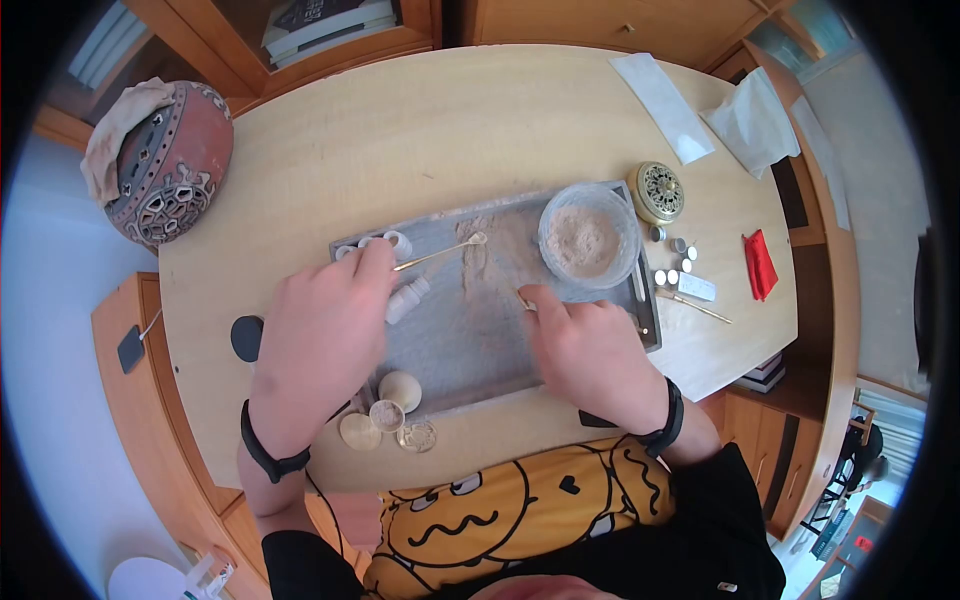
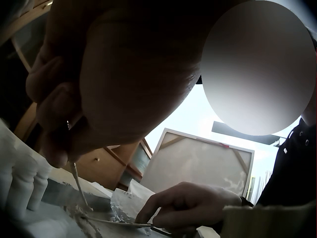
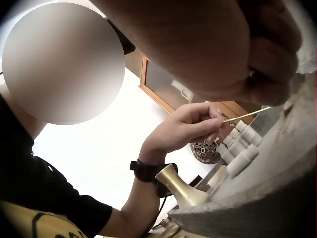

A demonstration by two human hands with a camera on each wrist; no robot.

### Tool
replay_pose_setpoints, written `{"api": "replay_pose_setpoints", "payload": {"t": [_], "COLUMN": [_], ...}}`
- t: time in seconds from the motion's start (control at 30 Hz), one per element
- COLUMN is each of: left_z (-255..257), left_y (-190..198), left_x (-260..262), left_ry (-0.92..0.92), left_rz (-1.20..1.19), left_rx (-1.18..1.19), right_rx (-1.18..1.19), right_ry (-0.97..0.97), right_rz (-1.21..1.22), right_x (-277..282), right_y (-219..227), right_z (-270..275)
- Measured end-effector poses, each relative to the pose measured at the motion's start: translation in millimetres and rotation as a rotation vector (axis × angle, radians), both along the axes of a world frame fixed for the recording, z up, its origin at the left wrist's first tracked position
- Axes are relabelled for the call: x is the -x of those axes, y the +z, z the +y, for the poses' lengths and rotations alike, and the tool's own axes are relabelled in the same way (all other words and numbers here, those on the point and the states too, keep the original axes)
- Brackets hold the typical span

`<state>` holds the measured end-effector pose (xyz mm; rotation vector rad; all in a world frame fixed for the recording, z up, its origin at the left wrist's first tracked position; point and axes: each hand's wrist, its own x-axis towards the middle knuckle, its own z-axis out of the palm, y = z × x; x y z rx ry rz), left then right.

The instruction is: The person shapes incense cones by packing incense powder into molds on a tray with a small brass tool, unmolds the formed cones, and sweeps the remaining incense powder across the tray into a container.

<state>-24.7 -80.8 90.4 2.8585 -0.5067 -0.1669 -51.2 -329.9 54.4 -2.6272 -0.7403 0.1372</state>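
My left hand (image 1: 330,335) pinches a thin gold small-headed spoon (image 1: 440,254) near its handle end. The spoon's head lies over a strip of pale brown powder (image 1: 482,272) in the grey rectangular tray (image 1: 450,360). On the other side, my right hand (image 1: 592,345) pinches a slim tool (image 2: 119,223), its thin end reaching left to the powder close to the spoon tip in the left wrist view. Several small white bottles (image 3: 242,161) lie in the tray beside the left hand. A glass bowl (image 1: 622,240) of powder stands at the tray's far right corner.
A gold vase (image 1: 400,388), a small cup of powder (image 1: 387,416) and gold discs (image 1: 358,432) stand by the near left corner. Right of the tray are a gold pierced burner (image 1: 658,192), small tins and a red pouch (image 1: 760,265). A patterned pot (image 1: 172,165) stands far left.
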Motion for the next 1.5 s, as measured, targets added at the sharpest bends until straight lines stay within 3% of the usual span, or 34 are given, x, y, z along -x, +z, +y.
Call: {"api": "replay_pose_setpoints", "payload": {"t": [0.13,0.2,0.4,0.67,0.73,0.8,0.93,1.03,1.3,1.5], "left_z": [3.3,3.8,0.8,-5.8,-5.8,-2.6,4.6,8.7,16.4,17.9], "left_y": [7.8,11.5,5.5,-13.0,-13.2,-7.0,14.8,20.5,26.7,29.3], "left_x": [1.0,1.3,-0.6,0.1,-0.4,-3.5,-6.5,-4.5,-2.0,-2.6], "left_ry": [0.017,0.020,-0.006,0.037,0.075,0.121,0.199,0.211,0.216,0.220], "left_rz": [0.005,0.002,0.055,0.094,0.054,0.036,0.085,0.065,-0.016,0.004], "left_rx": [0.017,0.028,0.089,0.022,0.121,0.138,0.194,0.195,0.342,0.330], "right_rx": [0.006,-0.009,-0.010,0.076,0.098,0.021,-0.072,-0.089,-0.449,-0.517], "right_ry": [0.007,0.116,0.217,0.111,0.071,0.006,0.079,0.049,-0.038,-0.075], "right_rz": [0.081,0.140,0.100,0.036,-0.011,-0.036,0.075,0.124,0.368,0.542], "right_x": [6.6,15.9,33.4,20.8,20.2,19.8,20.4,16.5,6.7,3.7], "right_y": [16.8,26.0,16.8,3.4,-0.3,-1.8,4.8,6.2,0.8,0.5], "right_z": [-9.2,-14.0,-6.2,15.7,16.3,14.3,4.4,2.7,8.2,8.5]}}
